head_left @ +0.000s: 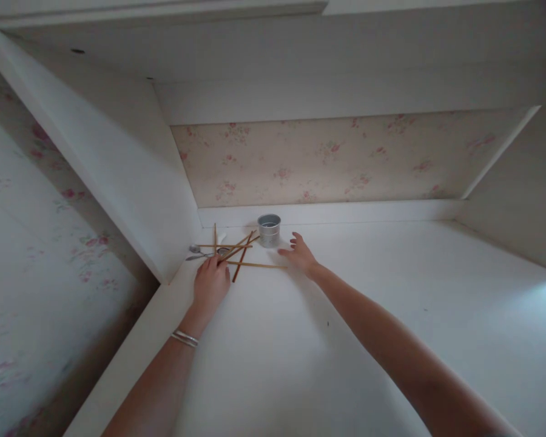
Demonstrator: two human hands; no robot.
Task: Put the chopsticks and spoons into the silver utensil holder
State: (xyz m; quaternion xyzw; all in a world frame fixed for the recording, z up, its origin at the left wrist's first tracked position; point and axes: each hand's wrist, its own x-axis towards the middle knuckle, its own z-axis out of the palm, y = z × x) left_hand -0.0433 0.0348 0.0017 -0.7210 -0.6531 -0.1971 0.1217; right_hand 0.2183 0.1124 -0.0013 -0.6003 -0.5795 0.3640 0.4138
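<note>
Several wooden chopsticks (259, 264) lie crossed over one another on the white surface near the back left corner. My left hand (212, 282), with a silver bracelet on its wrist, is closed at the near side of this pile. Its fingers pinch chopsticks that point up and right; the fingertips are partly hidden. Beyond it lie metal spoons (195, 249) and a small white item (221, 238), partly covered. A silver metal cup (269, 232) stands upright by the back edge. To its right, my right hand (303, 255) is open, fingers apart, holding nothing.
A white side panel (131, 152) closes in the left, and a white overhang (300, 60) runs above. Behind is flowered wallpaper (327, 161) over a low white ledge (368, 210). A small dark speck (327, 324) lies on the white surface (391, 261).
</note>
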